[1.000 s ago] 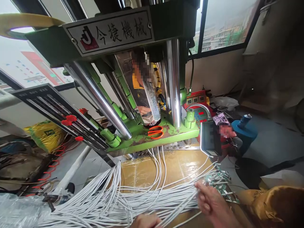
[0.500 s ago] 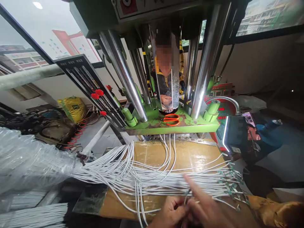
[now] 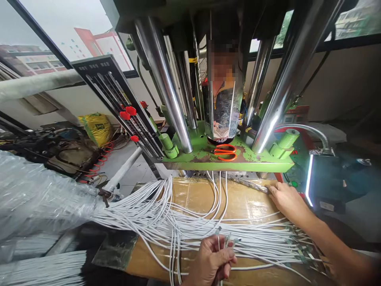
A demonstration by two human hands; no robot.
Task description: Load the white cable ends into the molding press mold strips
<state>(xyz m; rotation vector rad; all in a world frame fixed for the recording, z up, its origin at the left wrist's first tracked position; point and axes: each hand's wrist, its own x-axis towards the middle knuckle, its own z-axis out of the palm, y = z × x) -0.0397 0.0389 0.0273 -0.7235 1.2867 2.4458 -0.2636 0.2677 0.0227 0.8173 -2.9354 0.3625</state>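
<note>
A thick bundle of white cables (image 3: 166, 222) lies across the tape-covered brown worktop (image 3: 244, 200), their green-tipped ends (image 3: 300, 244) at the right. My left hand (image 3: 212, 260) is closed at the bottom centre, pinching a few cable ends (image 3: 226, 240) upright. Reaching to the far right, my right hand (image 3: 287, 200) rests its fingers on a thin metal strip (image 3: 247, 184) under the press base; whether it grips the strip is unclear. Three cables (image 3: 220, 186) run up into the machine.
A green press (image 3: 208, 153) with chrome columns (image 3: 166, 79) stands behind the worktop, orange scissors (image 3: 224, 152) on its base. A black rack with red knobs (image 3: 119, 107) leans at left. Plastic-wrapped cable bundles (image 3: 35, 198) lie at left. A black lamp box (image 3: 323, 182) sits at right.
My right hand left my left hand at the bottom and reached up-right to the metal strip. My left hand now holds the cable ends alone. The camera moved closer to the press.
</note>
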